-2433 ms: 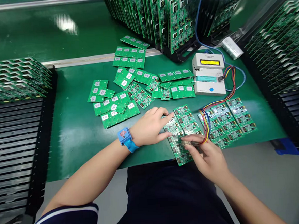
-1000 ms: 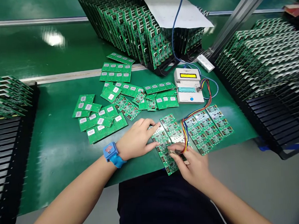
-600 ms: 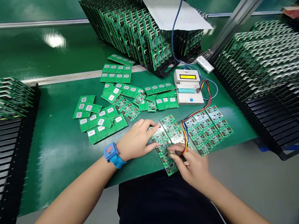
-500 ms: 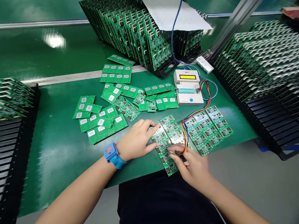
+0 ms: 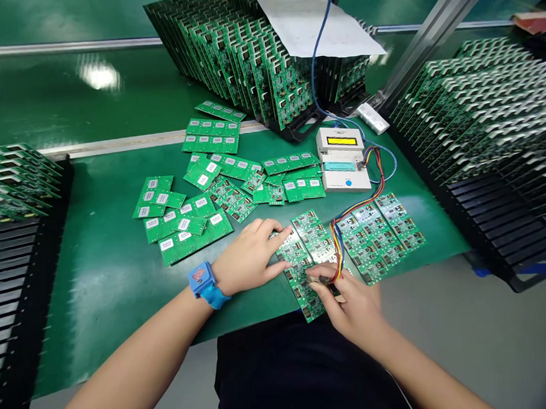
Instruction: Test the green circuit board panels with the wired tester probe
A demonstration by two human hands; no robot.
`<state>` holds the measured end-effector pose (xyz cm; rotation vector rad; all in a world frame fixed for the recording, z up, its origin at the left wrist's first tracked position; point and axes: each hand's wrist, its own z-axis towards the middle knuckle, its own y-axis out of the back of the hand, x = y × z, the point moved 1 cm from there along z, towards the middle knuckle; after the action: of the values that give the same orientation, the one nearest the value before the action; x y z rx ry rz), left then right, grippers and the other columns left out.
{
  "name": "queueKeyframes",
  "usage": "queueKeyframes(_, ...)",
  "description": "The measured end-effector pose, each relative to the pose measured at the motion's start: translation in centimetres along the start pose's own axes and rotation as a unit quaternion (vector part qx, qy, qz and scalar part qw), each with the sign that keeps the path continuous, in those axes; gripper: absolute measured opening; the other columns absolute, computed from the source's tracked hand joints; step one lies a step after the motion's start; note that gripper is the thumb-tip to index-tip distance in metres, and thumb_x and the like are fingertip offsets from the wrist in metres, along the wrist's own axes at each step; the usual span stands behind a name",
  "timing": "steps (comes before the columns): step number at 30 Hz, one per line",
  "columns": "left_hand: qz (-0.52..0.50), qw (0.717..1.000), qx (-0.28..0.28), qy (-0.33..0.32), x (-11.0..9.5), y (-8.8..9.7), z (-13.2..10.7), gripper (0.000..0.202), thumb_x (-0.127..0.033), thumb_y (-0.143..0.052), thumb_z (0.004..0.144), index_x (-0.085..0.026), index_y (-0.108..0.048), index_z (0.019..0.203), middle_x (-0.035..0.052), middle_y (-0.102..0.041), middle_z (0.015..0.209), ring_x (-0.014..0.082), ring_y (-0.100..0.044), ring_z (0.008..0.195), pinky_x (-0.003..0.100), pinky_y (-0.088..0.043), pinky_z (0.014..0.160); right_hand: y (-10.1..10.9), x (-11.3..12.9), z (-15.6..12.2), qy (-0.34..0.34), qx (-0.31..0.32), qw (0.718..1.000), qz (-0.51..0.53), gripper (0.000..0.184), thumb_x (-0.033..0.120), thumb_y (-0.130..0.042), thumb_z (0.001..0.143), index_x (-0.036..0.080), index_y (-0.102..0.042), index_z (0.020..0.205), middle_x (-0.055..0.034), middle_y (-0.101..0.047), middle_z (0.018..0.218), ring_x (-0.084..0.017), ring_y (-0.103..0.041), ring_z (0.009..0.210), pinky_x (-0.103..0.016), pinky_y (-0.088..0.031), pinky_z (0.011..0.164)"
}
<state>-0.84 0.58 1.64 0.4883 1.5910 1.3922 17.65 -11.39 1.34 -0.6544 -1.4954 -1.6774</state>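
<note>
My left hand (image 5: 254,255), with a blue wrist strap (image 5: 207,284), lies at the left edge of a green circuit board panel (image 5: 301,277), fingers apart, thumb and fingertips touching it. Over the lower part of this panel, my right hand (image 5: 349,296) pinches a cable connector (image 5: 322,279) against the board; its tip is hidden by the fingers. Coloured wires (image 5: 338,243) run from it up to a white programmer (image 5: 343,159) with a lit yellow display. More panels (image 5: 373,244) lie side by side to the right, component side up.
Loose board pieces (image 5: 191,235), mostly label side up, are scattered left of the programmer. Racks of upright boards stand at the back (image 5: 244,63), right (image 5: 486,108) and left (image 5: 14,185). A paper sheet (image 5: 321,30) rests on the back rack. A metal post (image 5: 433,31) rises behind the programmer.
</note>
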Motion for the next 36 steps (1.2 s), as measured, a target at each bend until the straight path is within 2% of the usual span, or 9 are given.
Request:
queueKeyframes(11,0.005,1.000,0.003,0.002,-0.02,0.01,0.03,0.058,-0.043,-0.054,0.086,-0.014,-0.039,0.133,0.0146,-0.047,0.115,0.0263,-0.046,0.100,0.042,-0.043,0.086,0.04,0.02,0.09,0.013,-0.005,1.000,-0.017,0.020,0.015,-0.047,0.090,0.022,-0.053,0.108,-0.0068,-0.062,0.099,-0.019,-0.060,0.096,-0.032,-0.055,0.080)
queueKeyframes(19,0.010,1.000,0.000,-0.004,0.00,0.01,-0.02,0.058,-0.044,-0.053,0.086,-0.014,-0.040,0.133,0.0144,-0.047,0.115,0.0257,-0.045,0.098,0.041,-0.043,0.086,0.10,0.26,0.18,0.009,-0.017,0.999,-0.033,0.019,0.016,-0.048,0.090,0.022,-0.055,0.106,-0.0057,-0.064,0.097,-0.019,-0.063,0.087,-0.032,-0.059,0.073)
queueKeyframes(32,0.030,0.999,0.012,-0.007,0.18,-0.26,0.13,0.061,-0.047,-0.052,0.086,-0.011,-0.040,0.133,0.0152,-0.046,0.115,0.0251,-0.044,0.097,0.039,-0.040,0.088,0.60,-0.01,0.10,-0.045,0.004,0.999,-0.013,0.016,0.023,-0.051,0.090,0.022,-0.060,0.103,-0.0050,-0.064,0.099,-0.019,-0.063,0.088,-0.034,-0.056,0.077)
queueKeyframes(36,0.028,0.999,0.014,-0.005,0.16,-0.39,0.09,0.062,-0.048,-0.052,0.086,-0.011,-0.039,0.133,0.0153,-0.046,0.115,0.0251,-0.044,0.098,0.039,-0.040,0.087,0.81,0.04,-0.07,-0.050,-0.006,0.999,-0.011,0.017,0.023,-0.055,0.088,0.023,-0.062,0.103,-0.0045,-0.066,0.099,-0.020,-0.062,0.095,-0.034,-0.054,0.081)
